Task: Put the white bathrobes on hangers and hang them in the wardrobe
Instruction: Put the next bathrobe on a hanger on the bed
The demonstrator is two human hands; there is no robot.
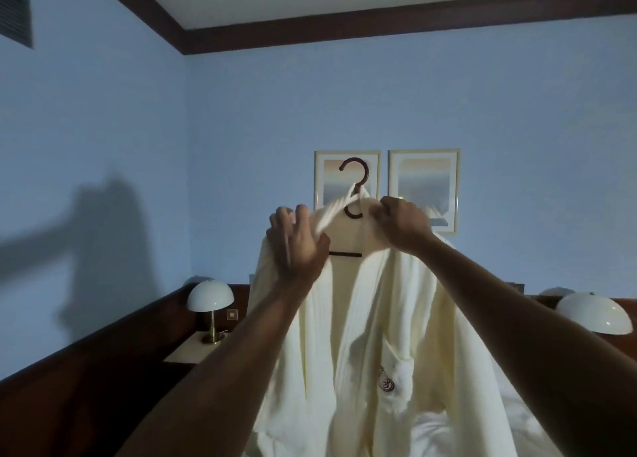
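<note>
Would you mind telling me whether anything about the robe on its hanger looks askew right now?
Slightly: the white bathrobe sits unevenly on the dark hanger, its collar bunched near the hook where the left hand and right hand grip it. Nothing looks damaged.

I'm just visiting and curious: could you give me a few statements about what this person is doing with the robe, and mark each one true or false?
1. The bathrobe is draped on a dark hanger. True.
2. The left hand hangs idle. False: it grips the robe's collar.
3. The right hand holds the robe near the hook. True.
4. The robe hangs in a wardrobe. False: it is held up over a bed, no wardrobe in view.
5. Two framed pictures hang on the wall. True.
</note>
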